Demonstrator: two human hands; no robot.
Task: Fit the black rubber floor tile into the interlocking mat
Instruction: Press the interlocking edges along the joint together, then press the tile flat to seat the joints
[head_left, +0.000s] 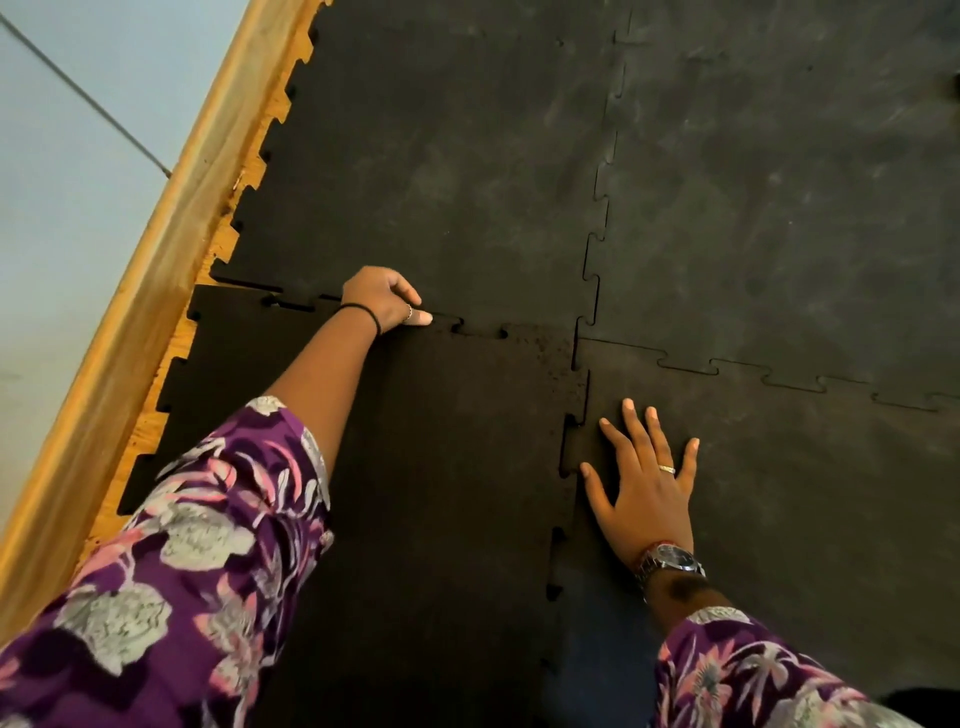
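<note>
The black rubber floor tile (441, 467) lies at lower centre, darker than the scuffed tiles of the interlocking mat (753, 208) around it. Its far toothed edge meets the tile behind it, and part of that seam at the left looks raised. My left hand (387, 299) is curled on this far seam, thumb pressing down on the joint. My right hand (644, 488) lies flat with fingers spread on the neighbouring tile, right beside the dark tile's right seam, where the teeth show gaps.
A wooden skirting board (171, 249) runs diagonally along the left, with a pale wall (62, 182) beyond it. Bare plywood floor (156, 410) shows between the skirting and the mat's toothed left edge. Purple floral sleeves cover both forearms.
</note>
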